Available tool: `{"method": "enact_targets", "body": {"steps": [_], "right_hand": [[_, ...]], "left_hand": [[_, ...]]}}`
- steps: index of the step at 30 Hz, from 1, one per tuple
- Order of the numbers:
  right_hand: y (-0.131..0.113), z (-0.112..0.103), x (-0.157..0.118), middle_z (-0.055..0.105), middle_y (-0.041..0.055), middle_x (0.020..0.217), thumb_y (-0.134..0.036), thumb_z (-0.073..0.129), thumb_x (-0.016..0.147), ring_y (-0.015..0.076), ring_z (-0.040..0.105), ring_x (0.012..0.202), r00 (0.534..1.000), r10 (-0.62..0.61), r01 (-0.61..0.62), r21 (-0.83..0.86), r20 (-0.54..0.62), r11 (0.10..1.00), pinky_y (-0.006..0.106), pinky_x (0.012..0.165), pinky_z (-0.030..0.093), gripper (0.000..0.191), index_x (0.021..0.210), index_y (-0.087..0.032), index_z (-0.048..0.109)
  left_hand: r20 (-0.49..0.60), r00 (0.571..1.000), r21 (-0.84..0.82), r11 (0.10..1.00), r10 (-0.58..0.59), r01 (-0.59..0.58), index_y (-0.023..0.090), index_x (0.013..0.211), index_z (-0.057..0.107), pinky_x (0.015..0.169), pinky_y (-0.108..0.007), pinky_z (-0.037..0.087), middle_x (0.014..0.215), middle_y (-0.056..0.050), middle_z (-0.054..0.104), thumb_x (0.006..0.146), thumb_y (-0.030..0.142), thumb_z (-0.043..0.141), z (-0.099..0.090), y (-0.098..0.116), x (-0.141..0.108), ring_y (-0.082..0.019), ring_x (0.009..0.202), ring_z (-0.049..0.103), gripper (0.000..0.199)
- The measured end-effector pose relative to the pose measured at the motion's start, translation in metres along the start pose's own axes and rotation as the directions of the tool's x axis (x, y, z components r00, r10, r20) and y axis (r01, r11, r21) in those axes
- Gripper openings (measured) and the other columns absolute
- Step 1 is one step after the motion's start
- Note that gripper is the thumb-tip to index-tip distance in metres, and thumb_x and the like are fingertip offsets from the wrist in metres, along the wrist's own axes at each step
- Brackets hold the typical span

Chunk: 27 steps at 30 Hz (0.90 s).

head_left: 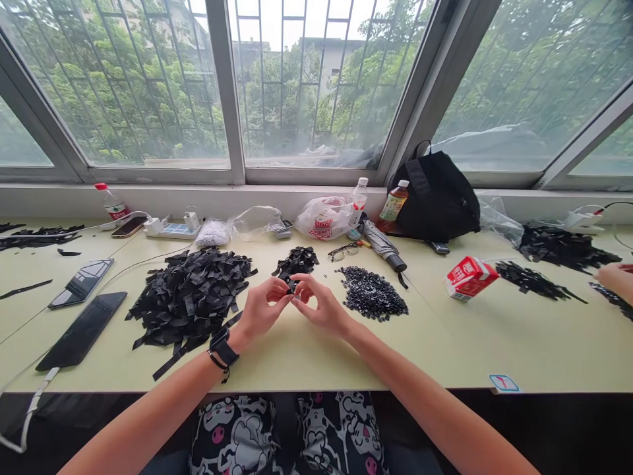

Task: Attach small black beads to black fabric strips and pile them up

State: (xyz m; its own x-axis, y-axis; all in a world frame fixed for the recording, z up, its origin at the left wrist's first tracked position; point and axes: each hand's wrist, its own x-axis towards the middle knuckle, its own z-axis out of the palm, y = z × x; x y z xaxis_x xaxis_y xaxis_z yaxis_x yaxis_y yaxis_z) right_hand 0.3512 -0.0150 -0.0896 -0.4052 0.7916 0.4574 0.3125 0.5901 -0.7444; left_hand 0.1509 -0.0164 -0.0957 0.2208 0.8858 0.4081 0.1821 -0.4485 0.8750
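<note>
Both the left hand (263,310) and right hand (322,309) pinch a small black piece (289,285) with fingers (302,282).

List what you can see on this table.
Black strip pile: one large, black, left of the hands.
Smaller strip pile: one, black, beyond the hands.
Small round parts heap: one, dark grey, right of the hands.
Carton: one, red and white, far right.
Folded umbrella: one, grey, behind the heap.
Eyeglasses: one pair, dark, beside the umbrella.
Backpack: one, black, by the window.
Co-worker's hand: one, right edge.
Left hand: one, pinching a small black piece.
Right hand: one, pinching it too.
</note>
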Motion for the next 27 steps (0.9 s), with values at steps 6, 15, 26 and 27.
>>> {"method": "enact_targets", "body": {"steps": [6, 15, 26, 27], "right_hand": [[0.0, -0.004, -0.002, 0.074, 0.0054, 0.091, -0.028, 0.062, 0.095, 0.0177, 0.066, 0.078, 0.998, -0.008, 0.006, 0.028, 0.058, 1.0, 0.03, 0.071, 0.053, 0.017, 0.104, -0.021, 0.074], [0.013, -0.008, 0.002, 0.077, 0.0096, 0.104, -0.036, 0.066, 0.091, 0.0182, 0.069, 0.069, 0.975, 0.173, -0.191, -0.131, -0.136, 0.973, 0.034, 0.071, 0.057, 0.049, 0.137, -0.019, 0.062], [0.014, -0.056, 0.008, 0.071, 0.0014, 0.068, -0.042, 0.059, 0.094, 0.0172, 0.061, 0.056, 0.931, 0.142, -0.291, -0.446, -0.338, 0.846, 0.029, 0.061, 0.043, 0.024, 0.089, -0.023, 0.072], [0.017, -0.065, 0.008, 0.071, 0.0023, 0.067, -0.044, 0.059, 0.094, 0.0178, 0.06, 0.056, 0.914, 0.14, -0.314, -0.444, -0.381, 0.839, 0.029, 0.06, 0.043, 0.026, 0.087, -0.022, 0.072]], "left_hand": [[0.152, 0.988, -0.016, 0.999, -0.036, 0.038, 0.02, 0.101, 0.065, 0.078, -0.032, 0.061, 0.089, -0.006, 0.078, 0.091, 0.032, 0.069, -0.01, 0.014, 0.001, -0.02, 0.082, 0.076, 0.016], [-0.111, 0.993, 0.856, 0.503, -0.043, 0.118, 0.025, 0.097, 0.072, 0.065, -0.033, 0.045, 0.094, -0.005, 0.078, 0.092, 0.044, 0.061, -0.133, 0.056, -0.011, -0.026, 0.08, 0.07, 0.022], [-0.2, 0.944, 0.824, 0.477, -0.261, 0.306, 0.025, 0.082, 0.076, 0.07, -0.033, 0.049, 0.088, -0.005, 0.079, 0.08, 0.052, 0.063, -0.205, 0.027, -0.016, -0.027, 0.082, 0.07, 0.03], [-0.23, 0.94, 0.8, 0.502, -0.251, 0.329, 0.025, 0.082, 0.076, 0.07, -0.033, 0.049, 0.086, -0.005, 0.079, 0.079, 0.053, 0.064, -0.207, 0.029, -0.016, -0.026, 0.08, 0.07, 0.03]]}}
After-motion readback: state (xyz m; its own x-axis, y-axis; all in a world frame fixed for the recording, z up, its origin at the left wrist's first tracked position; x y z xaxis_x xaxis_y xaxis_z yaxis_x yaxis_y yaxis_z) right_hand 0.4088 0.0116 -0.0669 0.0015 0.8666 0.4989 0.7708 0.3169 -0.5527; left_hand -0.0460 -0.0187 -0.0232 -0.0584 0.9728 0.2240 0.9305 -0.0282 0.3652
